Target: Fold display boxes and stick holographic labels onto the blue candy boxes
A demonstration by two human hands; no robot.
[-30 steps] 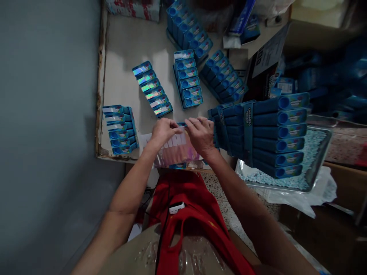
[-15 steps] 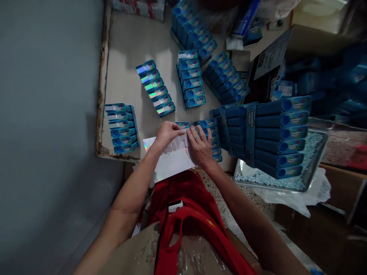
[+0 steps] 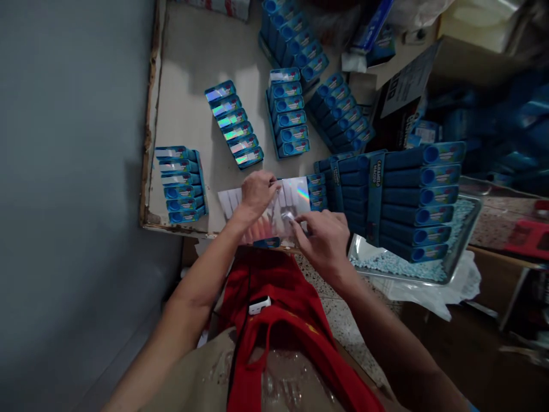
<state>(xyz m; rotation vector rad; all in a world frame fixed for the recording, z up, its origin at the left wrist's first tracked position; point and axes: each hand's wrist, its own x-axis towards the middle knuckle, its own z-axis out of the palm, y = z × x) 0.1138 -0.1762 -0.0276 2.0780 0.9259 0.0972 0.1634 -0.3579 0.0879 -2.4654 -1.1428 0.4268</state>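
Note:
A shiny, partly see-through sheet of sticker labels [image 3: 303, 197] with rows of rectangular strips lies across the front edge of the table. My left hand [image 3: 258, 193] is closed on its upper middle, thumb and fingers pinched together. To the right, my right hand [image 3: 325, 236] pinches a small clear label [image 3: 289, 217] between thumb and forefinger, against the sheet; I cannot tell whether it is fully off. Blue tubes with printed ends [image 3: 317, 193] stand just beyond, part hidden by the sheet. Another blue end [image 3: 266, 242] shows beneath its lower edge.
Several blue tube packs stand around: at left [image 3: 182, 186], with shiny strips [image 3: 235, 126], at centre [image 3: 288, 114] and stacked at right [image 3: 416, 200]. A metal tray [image 3: 465, 243] of pale blue pellets sits beyond the right arm. A grey wall [image 3: 77, 143] closes the left side.
The sheet has been lifted and tilted, its glossy side now showing. My right hand has moved right and down from lying flat on it to pinching a label. My left hand keeps its grip.

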